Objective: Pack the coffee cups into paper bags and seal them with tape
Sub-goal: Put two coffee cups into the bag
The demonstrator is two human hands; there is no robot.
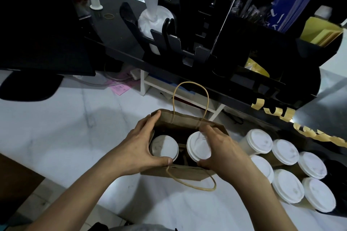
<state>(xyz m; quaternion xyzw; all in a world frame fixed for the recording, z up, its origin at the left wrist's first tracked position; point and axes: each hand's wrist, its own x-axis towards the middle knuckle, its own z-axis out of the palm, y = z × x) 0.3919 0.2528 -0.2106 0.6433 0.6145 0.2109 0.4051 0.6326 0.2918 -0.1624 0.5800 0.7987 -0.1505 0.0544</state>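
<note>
Left hand (142, 146) spread across brown paper bag (180, 171) mouth on table (75, 118), fingers on far rim, thumb on near rim; first lidded coffee cup (164, 148) seated inside. Right hand (221, 152) curled around second cup (198, 148), half lowered, tilted. Risk: tipping or lid popping against bag rim; six waiting cups (287, 170) just beside elbow, liable to knocks.

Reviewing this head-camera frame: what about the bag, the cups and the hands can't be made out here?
- Paper bag interior: dark below the lids, so any divider or tray is unclear.
- Cup under the right hand: its lid is motion-blurred; whether it is seated yet is unclear.
- Left hand covers the bag's left wall.
- Spare cups: only lids show; the bodies are mostly hidden by neighbours.
- Tape strips: cut off by the right edge.
</note>
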